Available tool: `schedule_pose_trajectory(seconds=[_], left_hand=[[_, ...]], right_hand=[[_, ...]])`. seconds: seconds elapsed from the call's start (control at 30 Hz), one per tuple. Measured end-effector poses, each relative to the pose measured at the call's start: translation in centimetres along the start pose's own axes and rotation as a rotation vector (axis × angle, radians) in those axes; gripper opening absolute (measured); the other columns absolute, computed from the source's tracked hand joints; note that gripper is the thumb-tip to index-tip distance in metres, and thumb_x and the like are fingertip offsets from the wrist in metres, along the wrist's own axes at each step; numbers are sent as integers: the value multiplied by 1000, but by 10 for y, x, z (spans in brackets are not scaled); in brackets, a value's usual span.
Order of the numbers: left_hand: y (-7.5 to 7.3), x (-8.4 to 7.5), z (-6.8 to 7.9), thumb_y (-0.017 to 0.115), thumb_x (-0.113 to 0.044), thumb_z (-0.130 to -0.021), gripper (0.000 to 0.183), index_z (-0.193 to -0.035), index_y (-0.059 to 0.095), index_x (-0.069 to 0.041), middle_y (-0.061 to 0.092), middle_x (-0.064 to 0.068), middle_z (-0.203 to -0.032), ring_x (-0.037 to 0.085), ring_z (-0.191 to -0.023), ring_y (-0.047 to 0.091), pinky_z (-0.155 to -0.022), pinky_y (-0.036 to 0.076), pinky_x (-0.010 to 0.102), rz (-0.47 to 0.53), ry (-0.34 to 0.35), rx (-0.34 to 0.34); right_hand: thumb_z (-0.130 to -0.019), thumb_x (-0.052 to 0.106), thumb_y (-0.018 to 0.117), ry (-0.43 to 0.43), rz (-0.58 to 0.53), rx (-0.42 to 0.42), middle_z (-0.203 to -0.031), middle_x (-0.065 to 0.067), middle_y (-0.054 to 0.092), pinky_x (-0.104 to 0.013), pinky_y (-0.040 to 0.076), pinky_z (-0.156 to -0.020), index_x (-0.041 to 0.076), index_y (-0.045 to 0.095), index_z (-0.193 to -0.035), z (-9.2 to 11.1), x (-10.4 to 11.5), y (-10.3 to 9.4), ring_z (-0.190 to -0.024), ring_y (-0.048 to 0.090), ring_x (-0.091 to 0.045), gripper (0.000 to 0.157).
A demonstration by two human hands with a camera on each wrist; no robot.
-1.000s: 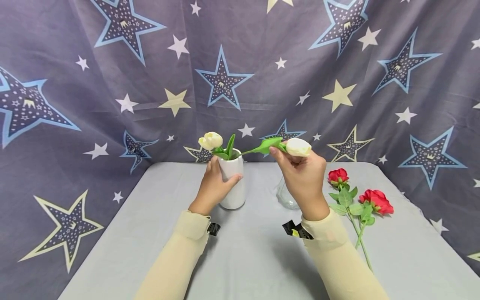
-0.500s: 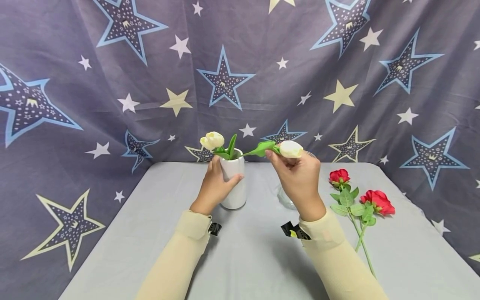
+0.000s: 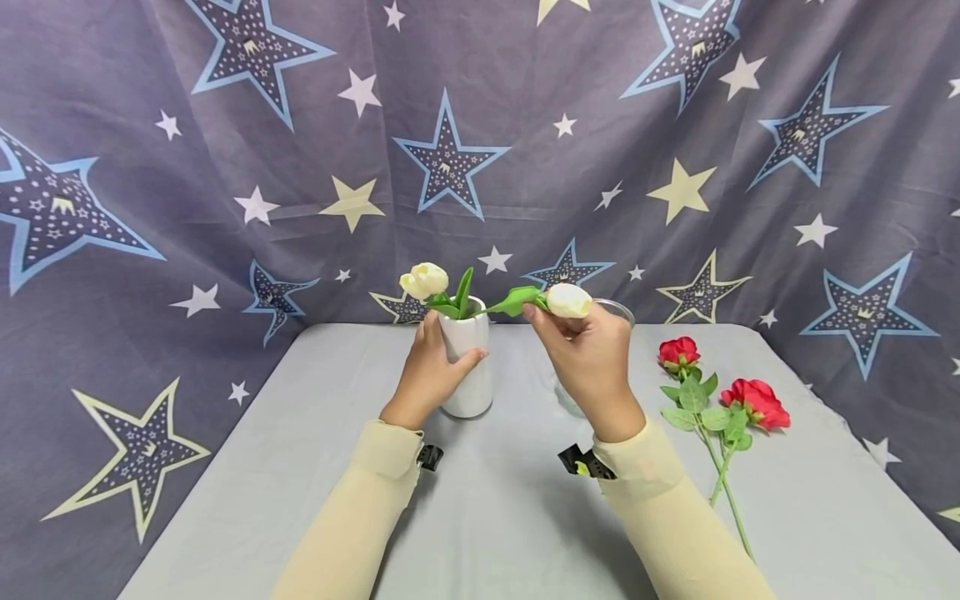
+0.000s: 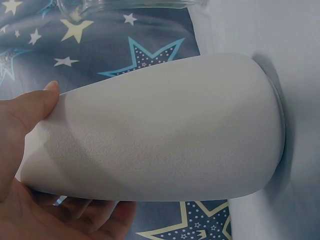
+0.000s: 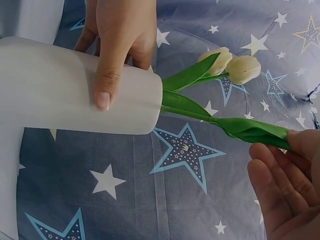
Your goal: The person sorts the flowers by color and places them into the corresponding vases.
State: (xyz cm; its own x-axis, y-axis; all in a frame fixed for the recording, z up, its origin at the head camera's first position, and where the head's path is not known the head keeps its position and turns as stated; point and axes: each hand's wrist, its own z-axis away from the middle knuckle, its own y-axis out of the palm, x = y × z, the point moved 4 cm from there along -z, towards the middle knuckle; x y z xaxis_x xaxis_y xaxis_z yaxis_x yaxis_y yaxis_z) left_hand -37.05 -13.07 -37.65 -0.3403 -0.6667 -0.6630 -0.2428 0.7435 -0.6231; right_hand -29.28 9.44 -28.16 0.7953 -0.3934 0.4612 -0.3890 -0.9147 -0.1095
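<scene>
A white vase (image 3: pixel 467 367) stands upright on the table, and my left hand (image 3: pixel 429 367) grips it near the top, thumb across its front. Two cream tulip heads (image 5: pixel 232 65) with green leaves lean out of the vase's mouth to the left. My right hand (image 3: pixel 588 354) pinches another white tulip (image 3: pixel 567 301) by its green leaves just below the bloom. That tulip slants sideways, and its stem (image 5: pixel 187 114) runs into the vase's mouth in the right wrist view. In the left wrist view the vase (image 4: pixel 160 130) fills the middle, with my thumb and fingers round its upper end.
Behind my right hand stands a clear glass vase (image 3: pixel 567 400), mostly hidden. Two red roses (image 3: pixel 756 404) with crossed stems lie on the right side of the grey-covered table (image 3: pixel 495 517). A star-patterned cloth (image 3: pixel 525 125) hangs behind the table.
My right hand has moved left with the white tulip, bringing its bloom closer to the white vase. More of the glass vase's rim shows. My left hand keeps its grip.
</scene>
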Motion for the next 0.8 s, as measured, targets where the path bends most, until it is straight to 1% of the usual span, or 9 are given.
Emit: schedule_pose_trajectory(seconds=[0.1,0.2,0.47,0.63,0.8], left_hand=[[0,-1,0,79,-48,-89,86,-150,29,-12,45,18,-133,36,-114,56,-92,52,53,0,1,3],[-1,-1,0,79,-48,-90,87,-150,29,-12,45,18,-134,36,-113,56,-91,53,53,2,2,4],[0,1,0,78,-49,-90,86,-150,28,-12,45,18,-133,35,-112,56,-90,53,52,-3,1,9],[1,2,0,78,-49,-91,85,-149,28,-11,45,18,-131,35,-111,56,-88,54,51,-6,1,10],[0,0,0,77,-51,-91,87,-150,27,-11,45,18,-132,35,-111,56,-88,54,51,-17,-7,14]], right_hand=[[-87,18,86,3,4,5,-82,-3,79,-13,49,-61,10,81,-98,1,-1,2,-63,65,-7,15],[-87,18,85,6,16,12,-84,-4,79,-13,51,-62,10,81,-98,3,-3,4,-65,67,-7,14],[-88,24,85,16,83,17,-85,-4,80,-14,55,-66,10,81,-95,6,-6,8,-71,74,-10,17],[-88,25,84,14,81,24,-87,-2,80,-17,58,-68,10,80,-93,7,-8,11,-75,76,-12,17],[-88,26,84,18,64,13,-84,-1,79,-18,59,-67,11,80,-91,9,-10,14,-73,75,-12,16]])
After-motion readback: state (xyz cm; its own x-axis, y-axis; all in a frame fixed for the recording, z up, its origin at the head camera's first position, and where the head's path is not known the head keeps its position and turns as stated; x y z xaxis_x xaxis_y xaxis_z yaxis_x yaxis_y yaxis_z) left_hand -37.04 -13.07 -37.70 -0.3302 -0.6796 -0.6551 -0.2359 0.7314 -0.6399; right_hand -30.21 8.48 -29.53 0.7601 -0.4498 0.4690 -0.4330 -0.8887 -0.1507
